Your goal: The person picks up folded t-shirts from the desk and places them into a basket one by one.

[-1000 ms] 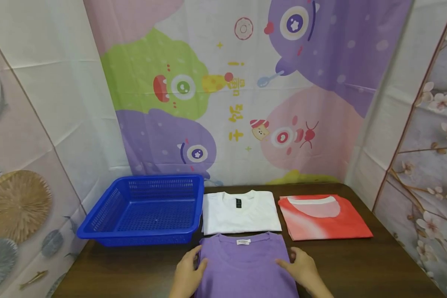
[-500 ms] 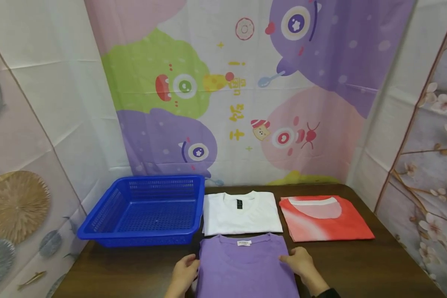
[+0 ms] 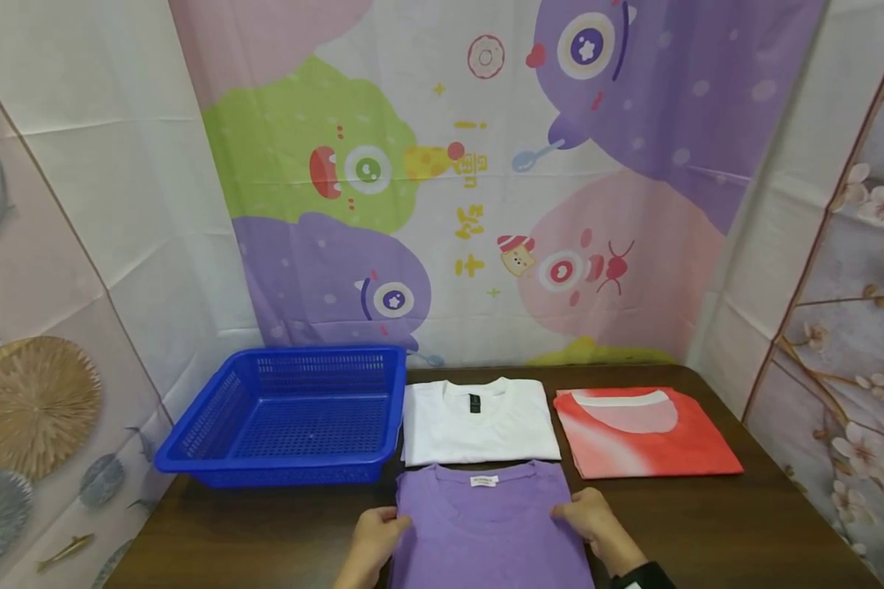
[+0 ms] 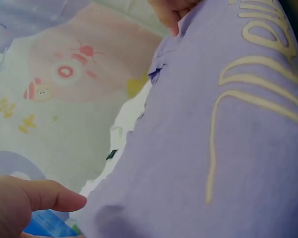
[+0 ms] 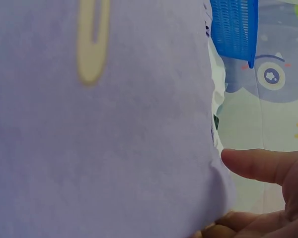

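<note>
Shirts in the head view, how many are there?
3. The purple shirt is in front, between the left hand and the right hand; the white shirt is just behind it; the red shirt is right of the white one. Any underneath would be hidden.

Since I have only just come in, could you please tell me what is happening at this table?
A person is holding a folded purple shirt by its two sides, the left hand at one edge and the right hand at the other. Just beyond its collar, a folded white shirt lies on the table, with a red and pink shirt to its right, also folded. A blue basket stands to the left of the white one.
</note>
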Demonstrator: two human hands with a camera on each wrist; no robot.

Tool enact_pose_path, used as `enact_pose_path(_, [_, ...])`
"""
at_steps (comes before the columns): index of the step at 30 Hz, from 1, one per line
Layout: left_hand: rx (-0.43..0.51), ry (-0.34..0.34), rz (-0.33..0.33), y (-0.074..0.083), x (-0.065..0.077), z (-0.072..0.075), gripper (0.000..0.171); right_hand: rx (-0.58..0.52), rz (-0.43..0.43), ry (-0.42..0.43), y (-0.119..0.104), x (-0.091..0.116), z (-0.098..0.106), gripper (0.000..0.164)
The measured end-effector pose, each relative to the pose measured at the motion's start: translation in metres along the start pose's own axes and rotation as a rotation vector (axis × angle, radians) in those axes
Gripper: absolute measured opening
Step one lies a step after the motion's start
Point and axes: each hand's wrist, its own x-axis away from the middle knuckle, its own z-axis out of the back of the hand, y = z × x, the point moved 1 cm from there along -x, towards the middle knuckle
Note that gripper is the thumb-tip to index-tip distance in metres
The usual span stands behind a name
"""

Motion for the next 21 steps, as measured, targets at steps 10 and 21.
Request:
enact_pose_path(10, [0.026,-0.048,0.017,-0.003,-0.002,0.002,0.04,-0.035,-0.006,-0.049,-0.002,-0.002,0.0,0.053])
enact_pose_path(21, [0.05,-0.036,0.087,-0.003,-0.014,-0.001,0.045,-0.182,-0.076,-0.031,0.006,-0.015,-0.002,0.026])
